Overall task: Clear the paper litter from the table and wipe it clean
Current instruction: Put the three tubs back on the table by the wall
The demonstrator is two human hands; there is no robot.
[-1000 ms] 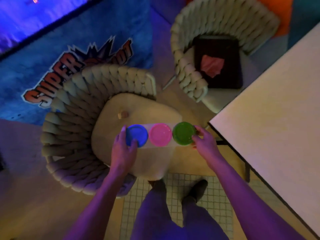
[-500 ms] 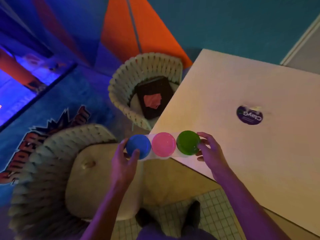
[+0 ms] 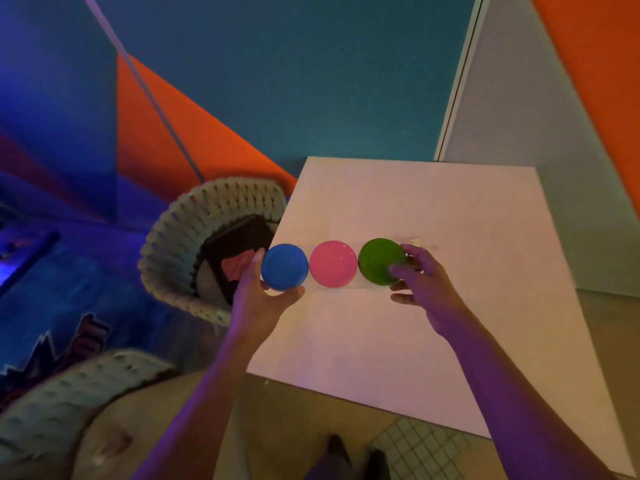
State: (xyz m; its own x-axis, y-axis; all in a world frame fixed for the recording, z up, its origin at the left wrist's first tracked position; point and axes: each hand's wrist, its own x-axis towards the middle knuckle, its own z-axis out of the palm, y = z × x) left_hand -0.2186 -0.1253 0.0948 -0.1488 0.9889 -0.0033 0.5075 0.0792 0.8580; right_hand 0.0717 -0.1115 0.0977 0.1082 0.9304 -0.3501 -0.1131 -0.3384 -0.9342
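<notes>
Holding a clear tray (image 3: 346, 287) of three coloured lids, the left hand (image 3: 258, 301) grips its nine o'clock end, the right hand (image 3: 424, 289) its three o'clock end, above the table (image 3: 467, 220) (no paper litter visible). Judged step: returning the tray; next, lower it flat.

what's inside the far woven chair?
In the far woven chair: a dark square cushion or board with a reddish piece on it. The left hand covers part; the seat beneath is mostly hidden.

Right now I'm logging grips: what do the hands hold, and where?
A three-lid holder: left hand grips the blue end, right hand the green end.
</notes>
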